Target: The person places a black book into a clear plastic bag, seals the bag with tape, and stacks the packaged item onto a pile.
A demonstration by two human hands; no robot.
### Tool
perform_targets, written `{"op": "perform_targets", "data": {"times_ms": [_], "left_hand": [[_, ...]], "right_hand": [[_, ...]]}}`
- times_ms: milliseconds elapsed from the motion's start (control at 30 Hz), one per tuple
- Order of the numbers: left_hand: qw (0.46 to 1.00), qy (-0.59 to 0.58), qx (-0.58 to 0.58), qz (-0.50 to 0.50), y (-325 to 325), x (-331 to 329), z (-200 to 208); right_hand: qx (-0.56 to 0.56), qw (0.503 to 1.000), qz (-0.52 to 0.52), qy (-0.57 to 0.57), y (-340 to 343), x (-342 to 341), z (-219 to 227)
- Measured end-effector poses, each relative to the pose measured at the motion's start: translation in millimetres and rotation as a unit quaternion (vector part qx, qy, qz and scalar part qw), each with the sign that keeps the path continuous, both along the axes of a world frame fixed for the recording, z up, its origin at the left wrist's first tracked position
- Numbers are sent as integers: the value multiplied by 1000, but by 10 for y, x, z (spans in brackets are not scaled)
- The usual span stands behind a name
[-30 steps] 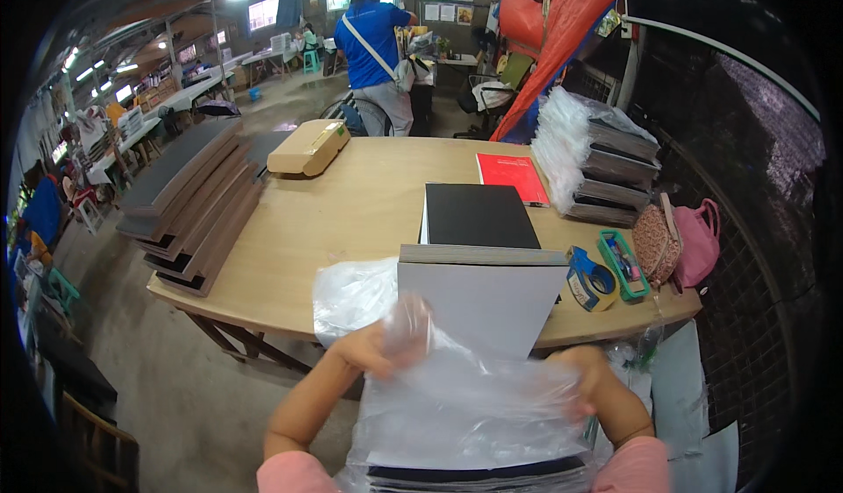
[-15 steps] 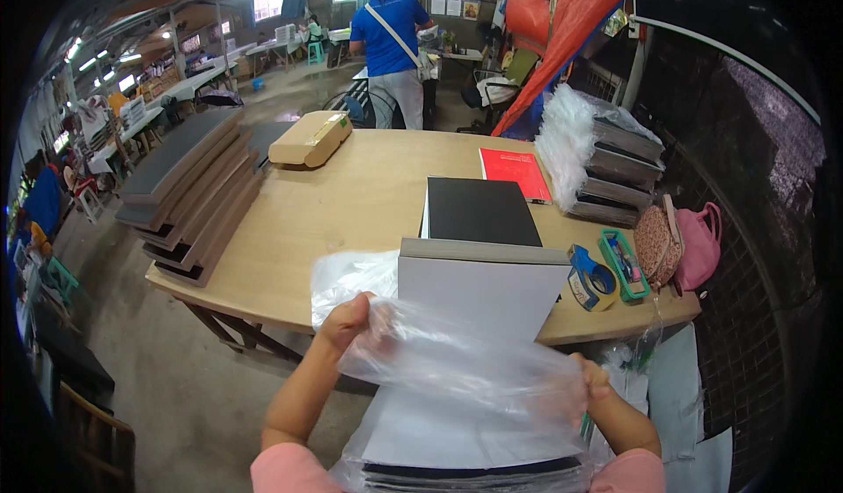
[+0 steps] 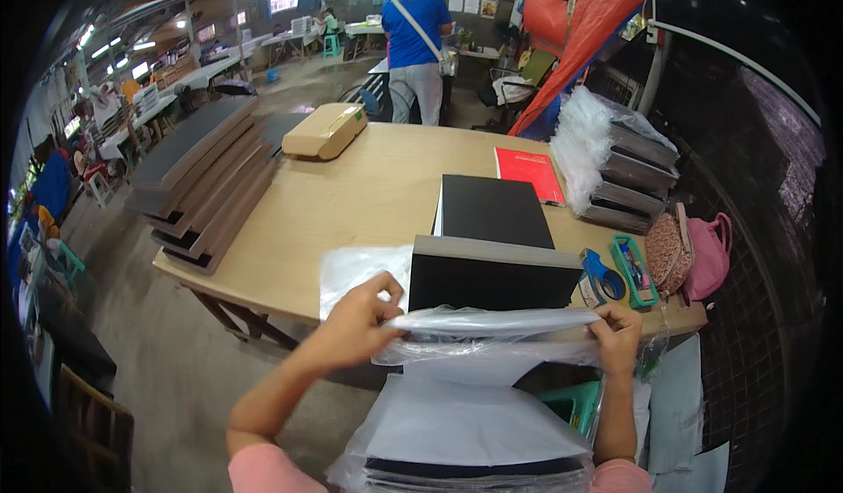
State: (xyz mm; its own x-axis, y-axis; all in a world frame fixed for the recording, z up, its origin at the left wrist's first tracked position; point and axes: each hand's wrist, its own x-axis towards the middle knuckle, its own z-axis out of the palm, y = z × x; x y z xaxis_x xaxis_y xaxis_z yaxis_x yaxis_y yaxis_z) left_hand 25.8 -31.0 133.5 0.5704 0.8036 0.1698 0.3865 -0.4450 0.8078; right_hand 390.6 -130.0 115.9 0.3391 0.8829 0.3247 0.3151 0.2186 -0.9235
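Note:
A clear plastic bag [image 3: 500,321] is stretched sideways between my two hands, its gathered upper edge folded over. My left hand [image 3: 367,319] pinches the left end with curled fingers. At the right end, my right hand [image 3: 618,328] grips the plastic between thumb and fingers. Just beyond the bag, a thick black block of bound sheets [image 3: 492,280] stands at the table's near edge, its grey page edge upward. Behind it lies another black-covered block [image 3: 493,212]. Below my hands sits a plastic-covered stack [image 3: 479,427] with a whitish top and dark layers.
On the wooden table [image 3: 369,194] are a tall stack of dark boards [image 3: 202,181], a brown carton [image 3: 325,131], a red booklet [image 3: 530,175], plastic-wrapped blocks [image 3: 628,172], a tape dispenser [image 3: 601,278], a green tray [image 3: 634,272] and a pink bag [image 3: 708,256]. A person in blue [image 3: 416,36] stands beyond.
Both hands have moved up and forward, pulling the plastic into a narrower, folded band near the standing block. That block's front, white before, now shows black.

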Motion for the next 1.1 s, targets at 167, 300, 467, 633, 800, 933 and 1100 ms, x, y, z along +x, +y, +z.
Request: {"op": "perform_targets", "data": {"times_ms": [167, 300, 467, 633, 800, 933, 1100], "left_hand": [[837, -122, -527, -77, 339, -78, -462], [733, -224, -635, -95, 471, -274, -1362], [718, -204, -665, -11, 307, -451, -2710], [746, -160, -635, 120, 143, -579, -3812], [932, -52, -108, 343, -222, -315, -2774], [884, -65, 357, 296, -347, -200, -1732], [909, 48, 403, 90, 278, -47, -1568]], "right_hand": [[-188, 902, 188, 341, -108, 278, -420], [-157, 900, 234, 332, -348, 189, -896], [-303, 907, 220, 194, -483, 143, -1544], [-361, 900, 167, 178, -420, 120, -2419], [-353, 912, 91, 186, -417, 52, -2603], [-343, 928, 3, 147, -281, 119, -3043], [-320, 934, 90, -133, -156, 513, -2645]]}}
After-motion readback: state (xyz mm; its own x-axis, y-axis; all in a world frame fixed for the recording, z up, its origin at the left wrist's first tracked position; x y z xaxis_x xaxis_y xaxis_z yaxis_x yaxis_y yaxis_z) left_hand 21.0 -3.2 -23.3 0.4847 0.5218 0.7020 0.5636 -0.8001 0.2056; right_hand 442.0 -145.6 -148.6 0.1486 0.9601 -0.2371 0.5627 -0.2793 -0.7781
